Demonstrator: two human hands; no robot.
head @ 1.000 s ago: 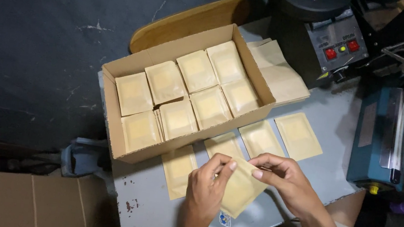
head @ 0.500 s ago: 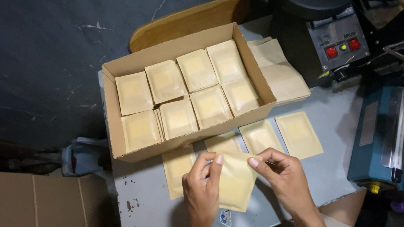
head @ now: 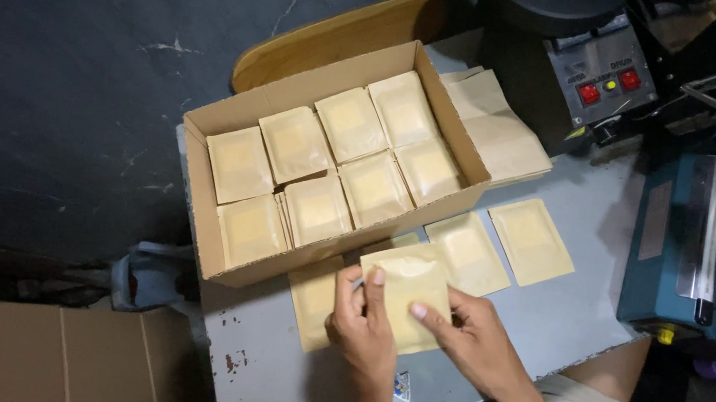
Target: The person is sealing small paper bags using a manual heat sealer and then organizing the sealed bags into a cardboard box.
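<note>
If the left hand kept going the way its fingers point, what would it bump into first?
Probably the cardboard box: the left hand, holding a tan pouch, points up toward its near wall. Depth is unclear.

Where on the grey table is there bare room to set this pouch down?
Bare table between the rightmost flat pouch and the blue sealer, and the front-left corner below the cardboard box. Crowded beside the hands, where pouches lie.

Pouches: matt kraft paper, slight sheen. Box: rough brown cardboard. Counter: painted grey metal w/ chipped spots. Sealer: blue metal.
</note>
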